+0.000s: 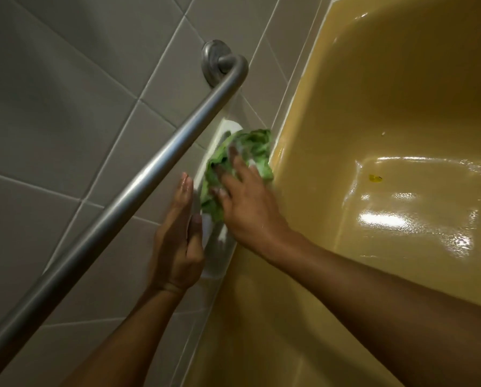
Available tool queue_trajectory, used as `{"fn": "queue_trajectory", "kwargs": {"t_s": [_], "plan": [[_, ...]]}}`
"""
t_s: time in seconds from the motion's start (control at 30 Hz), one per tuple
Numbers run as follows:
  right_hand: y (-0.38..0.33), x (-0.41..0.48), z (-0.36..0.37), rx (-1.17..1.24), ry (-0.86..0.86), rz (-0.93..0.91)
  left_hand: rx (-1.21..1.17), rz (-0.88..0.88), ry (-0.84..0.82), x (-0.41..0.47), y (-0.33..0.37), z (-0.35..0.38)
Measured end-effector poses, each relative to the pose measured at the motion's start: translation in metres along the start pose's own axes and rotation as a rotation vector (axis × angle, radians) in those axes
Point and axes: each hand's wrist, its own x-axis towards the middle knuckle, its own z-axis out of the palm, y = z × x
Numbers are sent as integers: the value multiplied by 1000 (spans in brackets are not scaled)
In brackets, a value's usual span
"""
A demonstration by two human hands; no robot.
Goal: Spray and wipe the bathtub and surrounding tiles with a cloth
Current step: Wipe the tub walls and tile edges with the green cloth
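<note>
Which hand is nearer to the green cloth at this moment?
Right. The right hand lies on the green cloth, fingers spread over it. The left hand rests flat against the tiles just beside the cloth, on the side away from the tub.

Two bare arms in shot. The left forearm (127, 331), down at seven o'clock, is slim and bare right to the frame edge, with a pair of creases across the wrist just below the left hand (178, 241). There's a wet shine on its fingertips (187, 182), and the thumbnail (197, 220) shows plainly. At four o'clock, the right forearm (373, 289) looks broader and is bare too. The right hand (247, 208) is blurred at the fingers.
</note>
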Motion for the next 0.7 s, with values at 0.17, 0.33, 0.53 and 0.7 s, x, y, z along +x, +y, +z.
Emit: {"fn": "queue_trajectory", "kwargs": {"t_s": [0.17, 0.33, 0.53, 0.7], "plan": [[1, 28, -13, -80, -10, 15, 18, -21, 28, 0, -1, 2], [-2, 73, -48, -158, -30, 62, 14, -17, 24, 1, -6, 4], [-3, 49, -42, -334, -119, -118, -23, -43, 67, 1, -8, 5], [-15, 22, -35, -509, -312, -336, -176, -213, 225, -6, 12, 8]]}}
